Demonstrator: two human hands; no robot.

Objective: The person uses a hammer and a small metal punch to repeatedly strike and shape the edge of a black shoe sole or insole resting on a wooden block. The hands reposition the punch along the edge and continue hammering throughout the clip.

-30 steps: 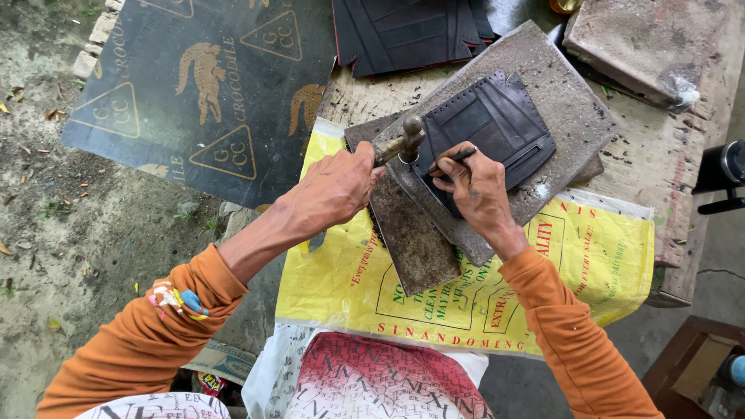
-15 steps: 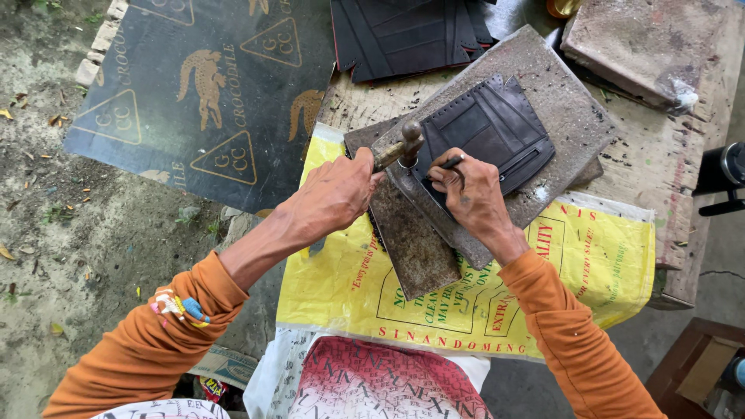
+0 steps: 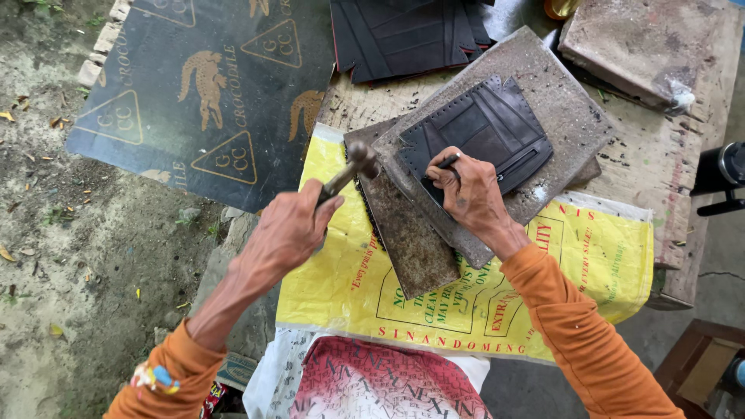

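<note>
Left hand (image 3: 289, 229), fisted on the hammer (image 3: 349, 167), has lifted since a moment ago; right hand (image 3: 469, 194) pinches the punch (image 3: 446, 162) on the leather (image 3: 481, 132) — another strike looks underway.

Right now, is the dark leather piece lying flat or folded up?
Flat: the dark leather piece lies spread on the grey slab, pinned by the right hand.

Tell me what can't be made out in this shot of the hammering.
Head view only:
- Punch tip: hidden by the right hand gripping it.
- Hammer handle: mostly hidden inside the left hand.
- Lower corner of the leather piece: covered by the right hand.
- Leather stack: cut off by the top edge.
- Black object: cut off by the right edge.
</note>
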